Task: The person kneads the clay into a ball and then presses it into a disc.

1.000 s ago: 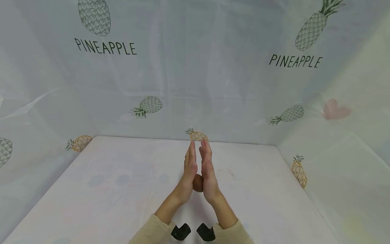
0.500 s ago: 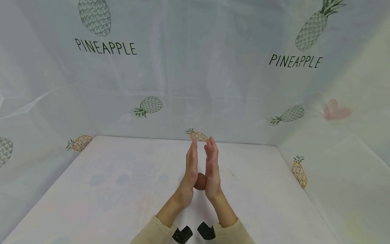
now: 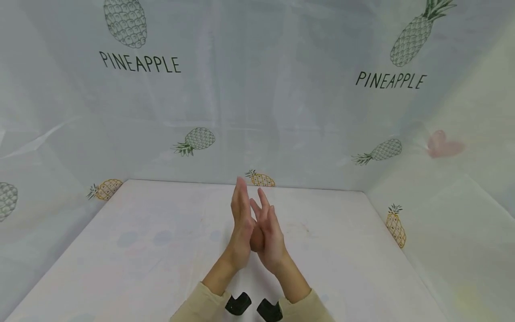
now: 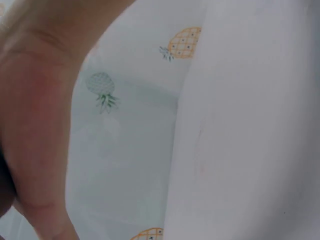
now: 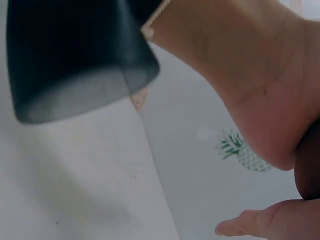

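Note:
Between the two palms sits a smooth brown ball point(image 3: 257, 239) that looks like clay or dough, partly covered by the hands in the head view. My left hand point(image 3: 240, 232) presses it from the left with straight fingers pointing away from me. From the other side the palm of my right hand point(image 3: 272, 239) touches it, its fingers straight and slightly spread. At the left edge of the left wrist view, only a dark bit of the ball point(image 4: 6, 187) shows beside the palm. The right wrist view has the ball point(image 5: 309, 162) at its right edge, against the palm.
Under the hands lies a white table point(image 3: 161, 268) with faint marks. A pale sheet with pineapple prints point(image 3: 261, 89) hangs behind it and along both sides. Black wrist-worn camera pieces point(image 3: 238, 304) stick out near both beige sleeves point(image 3: 201, 304).
The hands have slid against each other: the left has shifted left and slightly forward, the right leftward and back, its fingers spreading more. The ball has shifted slightly left between the palms.

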Motion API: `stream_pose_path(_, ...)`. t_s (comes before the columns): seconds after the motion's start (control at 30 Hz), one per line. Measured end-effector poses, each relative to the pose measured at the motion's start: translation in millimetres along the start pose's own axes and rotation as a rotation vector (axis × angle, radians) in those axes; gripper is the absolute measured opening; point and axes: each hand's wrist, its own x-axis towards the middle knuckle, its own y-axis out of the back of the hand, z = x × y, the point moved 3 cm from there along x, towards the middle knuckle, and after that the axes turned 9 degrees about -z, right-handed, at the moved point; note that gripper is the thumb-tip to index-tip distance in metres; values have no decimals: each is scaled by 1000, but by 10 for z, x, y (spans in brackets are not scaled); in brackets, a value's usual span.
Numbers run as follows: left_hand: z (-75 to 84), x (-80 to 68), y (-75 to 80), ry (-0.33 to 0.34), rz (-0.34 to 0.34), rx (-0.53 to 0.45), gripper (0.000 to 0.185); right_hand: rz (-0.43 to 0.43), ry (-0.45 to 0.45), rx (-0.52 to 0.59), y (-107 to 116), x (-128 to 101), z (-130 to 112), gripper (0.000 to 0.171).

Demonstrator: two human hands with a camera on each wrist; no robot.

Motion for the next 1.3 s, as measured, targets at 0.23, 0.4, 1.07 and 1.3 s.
stream_pose_path(0.23, -121, 4, 50, 169, 76, -20, 70, -1, 67, -92, -44, -34, -30, 64)
stream_pose_path(0.4, -193, 6, 16, 306, 55, 6, 64, 46, 169, -230, 0, -54, -54, 62)
stream_pose_path(1.07, -204, -15, -230, 321, -167, -406, 63, 179, 271, -544, 170, -62, -191, 63)
stream_pose_path(1.3, -140, -52, -293, 285, -190, -430, 59, 214, 246, -470, 301, -54, -203, 64)
